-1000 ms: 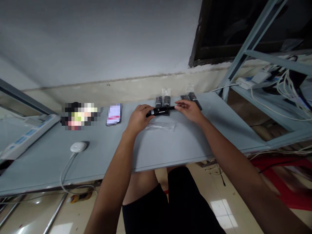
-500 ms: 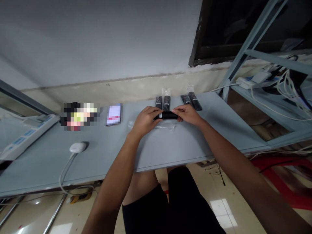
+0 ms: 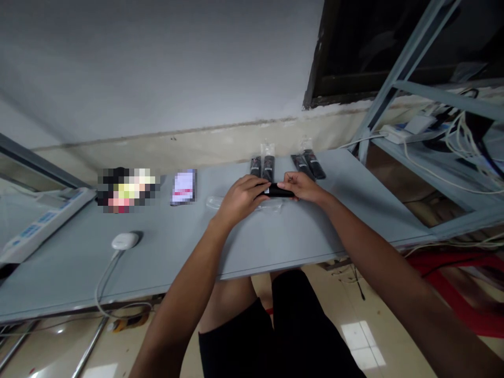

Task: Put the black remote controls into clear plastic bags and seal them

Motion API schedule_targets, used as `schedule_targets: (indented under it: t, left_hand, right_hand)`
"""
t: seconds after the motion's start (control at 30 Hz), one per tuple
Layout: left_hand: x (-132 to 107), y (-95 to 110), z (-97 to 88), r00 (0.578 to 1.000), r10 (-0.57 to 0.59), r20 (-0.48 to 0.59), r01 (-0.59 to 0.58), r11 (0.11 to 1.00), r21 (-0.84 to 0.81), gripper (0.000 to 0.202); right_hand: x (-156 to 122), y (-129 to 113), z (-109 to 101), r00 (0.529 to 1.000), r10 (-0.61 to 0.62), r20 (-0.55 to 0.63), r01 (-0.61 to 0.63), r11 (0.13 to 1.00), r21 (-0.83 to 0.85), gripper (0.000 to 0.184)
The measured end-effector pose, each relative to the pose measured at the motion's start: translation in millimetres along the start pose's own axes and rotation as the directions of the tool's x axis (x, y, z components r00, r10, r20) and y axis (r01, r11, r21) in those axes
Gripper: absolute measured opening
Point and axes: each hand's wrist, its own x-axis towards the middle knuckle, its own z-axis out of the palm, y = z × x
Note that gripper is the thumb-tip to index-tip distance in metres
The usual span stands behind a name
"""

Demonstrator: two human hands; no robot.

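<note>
the left hand (image 3: 240,202) and the right hand (image 3: 304,188) were both closed on a slim black remote (image 3: 280,192), the left wrapped over one end and the right pinching the other with its fingertips, holding it just above the counter (image 3: 118,273). a level, steady grip looked best for so narrow a piece, with the fingers kept off the small white label (image 3: 266,191). a clear plastic bag (image 3: 271,206) lay directly beneath the hands, toward 6 o'clock. at 12 o'clock, just beyond the fingers, lay a pair of black remotes (image 3: 262,167), with a second pair of black remotes (image 3: 309,165) at 1 o'clock; both stood close enough for a wide elbow or wrist movement to knock them. farther out at 9 o'clock were a blurred card (image 3: 183,186) and a blurred bundle (image 3: 126,190). a white mouse (image 3: 126,240) sat at 8 o'clock, its white cable (image 3: 103,290) trailing over the counter's near edge, while a metal shelf (image 3: 409,89) rose at 2 o'clock.
</note>
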Motion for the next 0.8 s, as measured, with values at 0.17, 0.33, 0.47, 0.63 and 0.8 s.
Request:
schedule_targets:
  t: [0.17, 0.33, 0.47, 0.63, 0.8]
  left_hand:
    - [5, 10, -4.9, 0.998, -0.049, -0.04, 0.05, 0.998, 0.024, 0.029]
    - [2, 17, -16.6, 0.995, -0.098, 0.013, 0.099, 0.99, -0.104, 0.061]
    - [-4, 15, -11.0, 0.945, -0.117, 0.306, 0.163, 0.978, -0.13, 0.063]
    - [-6, 11, -8.1, 0.924, -0.264, 0.276, 0.269, 0.963, 0.019, 0.041]
    - [-5, 9, -9.0, 0.914, -0.331, 0.235, 0.318, 0.944, 0.091, 0.043]
  right_hand:
    - [3, -4, 8, 0.992, -0.092, 0.088, 0.079, 0.987, 0.14, 0.043]
    - [9, 1, -9, 0.989, -0.016, -0.15, 0.059, 0.957, 0.283, 0.045]
    - [12, 4, -22, 0.961, -0.044, -0.271, 0.105, 0.972, 0.212, 0.053]
    - [11, 4, -22, 0.963, -0.083, -0.256, 0.121, 0.983, 0.139, 0.055]
    - [13, 7, -15, 0.958, -0.112, -0.266, 0.148, 0.982, 0.119, 0.078]
